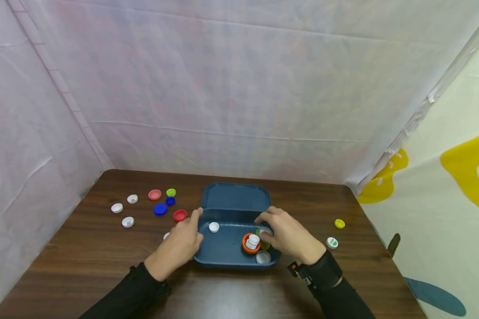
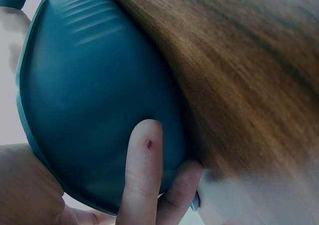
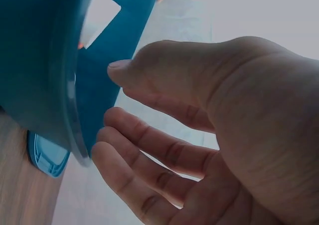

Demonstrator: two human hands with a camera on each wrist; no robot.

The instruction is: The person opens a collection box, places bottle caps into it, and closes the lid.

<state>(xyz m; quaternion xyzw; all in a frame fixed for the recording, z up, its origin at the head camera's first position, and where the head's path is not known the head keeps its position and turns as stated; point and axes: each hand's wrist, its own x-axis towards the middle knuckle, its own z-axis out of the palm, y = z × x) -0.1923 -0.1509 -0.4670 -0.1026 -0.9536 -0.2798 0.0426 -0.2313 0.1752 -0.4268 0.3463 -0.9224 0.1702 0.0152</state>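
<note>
A dark blue plastic box (image 1: 223,248) stands at the middle of the table, with a flat panel of the same colour (image 1: 237,197) behind it. My left hand (image 1: 182,237) grips the box's left wall, fingers against the outside in the left wrist view. Over the right side of the box, my right hand (image 1: 285,230) has thumb and fingers loosely bent, apart from each other in the right wrist view. Its fingertips overlap a silvery cap (image 1: 265,231) in the head view. Beneath lie an orange cap (image 1: 245,249) holding stacked white caps (image 1: 253,241), and another silvery cap (image 1: 263,257).
A white cap (image 1: 213,227) lies at the box's left inside. Left of the box are several white, red, blue and green caps, including a blue cap (image 1: 160,209) and a red cap (image 1: 180,215). A yellow cap (image 1: 339,223) and a white-green cap (image 1: 332,243) lie right.
</note>
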